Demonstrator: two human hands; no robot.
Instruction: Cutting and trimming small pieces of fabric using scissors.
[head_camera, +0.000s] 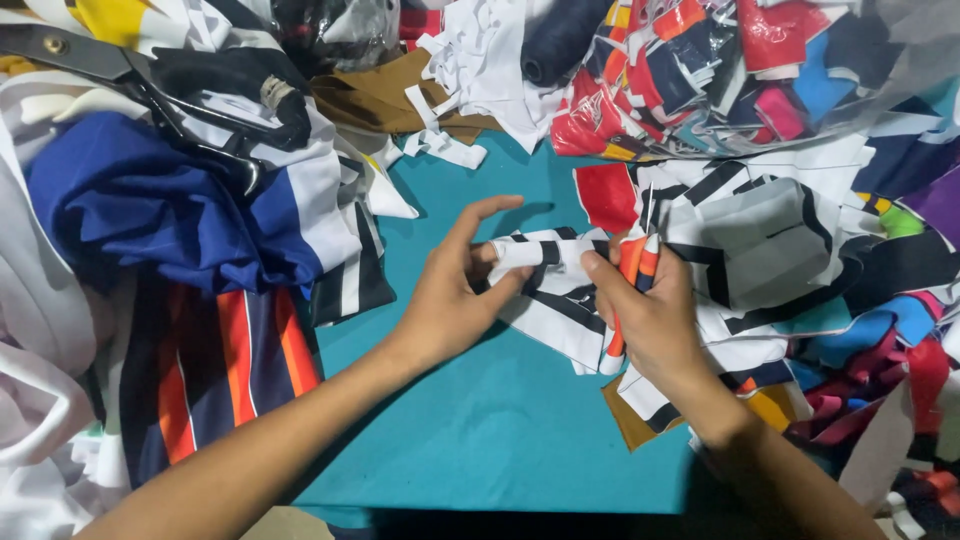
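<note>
Black-and-white striped fabric piece (560, 290) lies at the centre of the frame on the teal table surface (480, 420), stretched between the two hands. The left hand (455, 290) pinches the cloth's upper left corner, thumb and curled fingers closed on a white fold while the index finger sticks out straight toward the upper right. The right hand (650, 315) presses down on the cloth's right edge and is closed around an orange-and-white tool with a slim handle (630, 290), which runs from near the fingertips down past the palm to the lower edge of the cloth; what kind of tool it is cannot be told. So the cloth sits between the two grips, its bulk hanging below and between the thumbs, touching the table. A red fabric scrap (607, 195) lies just above the right hand. In the upper left of the frame a pair of large black-handled shears (150, 90) rests on a heap of blue, white and black cloth (150, 200), well apart from the hands. A folded cloth with orange and navy stripes (220, 370) lies at the lower left beside the left forearm. A clear plastic bag stuffed with multicoloured scraps (740, 70) fills the upper right, and loose scraps spread down the right side.
</note>
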